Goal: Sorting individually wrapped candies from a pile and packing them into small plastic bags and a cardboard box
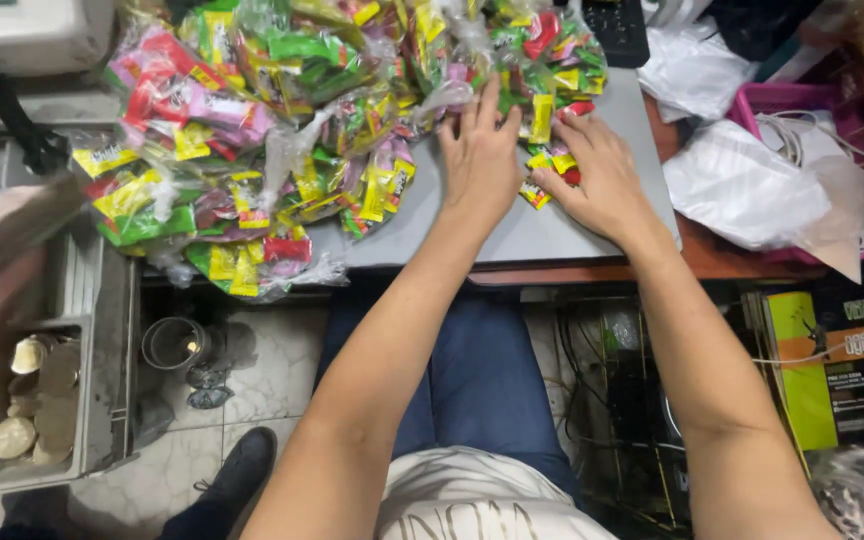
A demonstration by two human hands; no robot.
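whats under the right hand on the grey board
A few loose wrapped candies poke out beneath the right hand fingers on the grey board. Whatever lies under the palm is covered.

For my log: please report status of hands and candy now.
Left hand flat on candy bags. Right hand touching loose candies. Nothing blocking.

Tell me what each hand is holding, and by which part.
Neither clearly grips anything. The left hand lies flat on the clear candy bags; the right hand's fingertips touch loose wrapped candies.
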